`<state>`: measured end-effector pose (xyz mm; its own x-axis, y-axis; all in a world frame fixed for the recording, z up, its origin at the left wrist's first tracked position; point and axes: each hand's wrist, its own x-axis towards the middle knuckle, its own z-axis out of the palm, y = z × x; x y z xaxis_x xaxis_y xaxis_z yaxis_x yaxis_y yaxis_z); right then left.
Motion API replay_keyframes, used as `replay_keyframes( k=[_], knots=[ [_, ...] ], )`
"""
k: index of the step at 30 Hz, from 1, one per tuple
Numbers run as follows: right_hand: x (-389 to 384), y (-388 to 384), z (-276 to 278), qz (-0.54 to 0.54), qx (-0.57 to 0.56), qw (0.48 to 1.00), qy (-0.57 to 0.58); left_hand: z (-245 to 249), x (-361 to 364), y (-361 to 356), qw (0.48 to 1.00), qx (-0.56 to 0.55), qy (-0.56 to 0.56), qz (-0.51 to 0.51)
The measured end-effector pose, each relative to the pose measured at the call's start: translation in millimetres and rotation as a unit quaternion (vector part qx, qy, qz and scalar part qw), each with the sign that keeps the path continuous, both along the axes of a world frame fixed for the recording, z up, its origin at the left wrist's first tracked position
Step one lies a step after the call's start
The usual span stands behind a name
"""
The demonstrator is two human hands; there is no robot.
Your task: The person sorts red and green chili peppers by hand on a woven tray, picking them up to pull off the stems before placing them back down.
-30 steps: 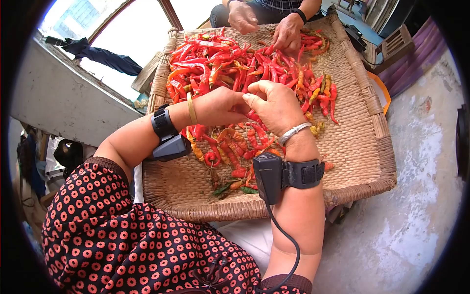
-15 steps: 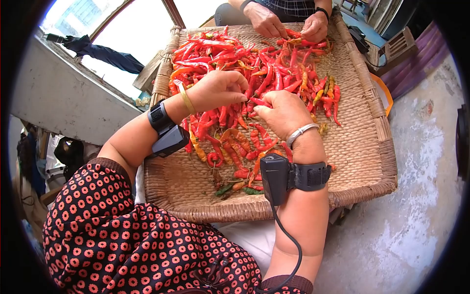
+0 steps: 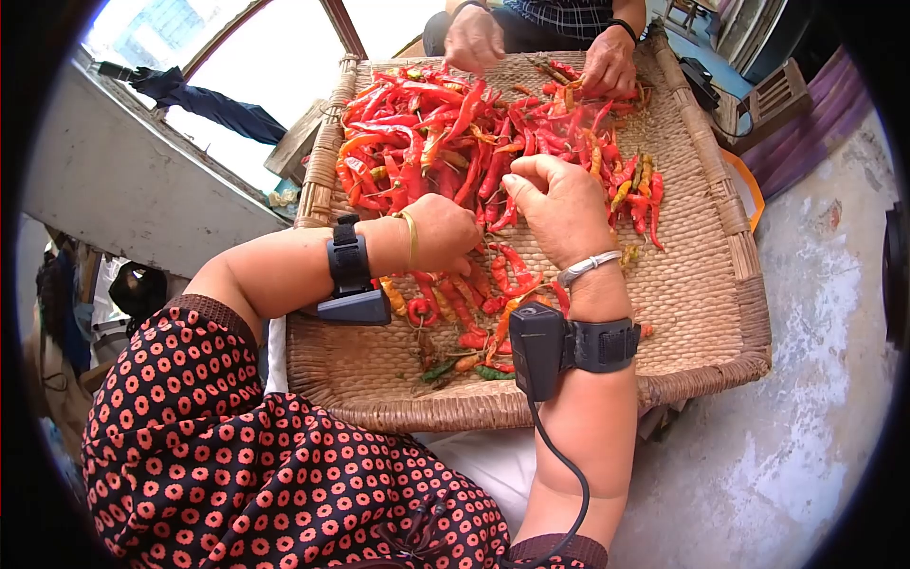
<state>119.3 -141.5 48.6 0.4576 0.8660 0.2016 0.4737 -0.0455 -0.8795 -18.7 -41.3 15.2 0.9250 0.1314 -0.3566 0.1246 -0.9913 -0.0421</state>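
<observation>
A wide woven tray (image 3: 701, 275) holds a heap of red peppers (image 3: 417, 114), some orange or yellowish. My left hand (image 3: 444, 232) is over the lower part of the heap, its fingers curled downward; what they hold, if anything, is hidden. To its right, my right hand (image 3: 559, 204) is raised above the peppers, thumb and index finger bent toward each other, with no pepper visible between them. Below my left hand lie curled red and orange peppers (image 3: 460, 303). A few dark green peppers (image 3: 438, 371) rest near the tray's front edge.
Across the tray, another person's two hands (image 3: 607, 64) are at the far edge of the heap. A dark folded umbrella (image 3: 213, 106) lies by the window at left. On the right stand a wooden stool (image 3: 773, 100) and an orange rim (image 3: 744, 185) beside the tray.
My left hand has moved down and toward me, over the lower peppers. My right hand has lifted slightly, and the red pepper at its fingertips no longer shows. The other person's hands have moved apart.
</observation>
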Motion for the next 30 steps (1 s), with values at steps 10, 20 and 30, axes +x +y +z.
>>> replay_keyframes(
  k=[10,20,30],
  knots=[
    [-2.1,-2.3,2.8,0.040,-0.079,0.995,-0.047,-6.0,-1.5,-12.4,0.996,-0.067,0.006,-0.057],
    [-7.6,-3.8,-5.6,0.109,-0.153,0.978,-0.094,18.1,-3.2,9.1,0.886,-0.386,-0.231,0.112],
    [-2.7,-0.3,-4.2,0.042,-0.118,0.983,-0.135,90.4,-19.8,5.9,0.783,-0.290,-0.549,0.027]
  ],
)
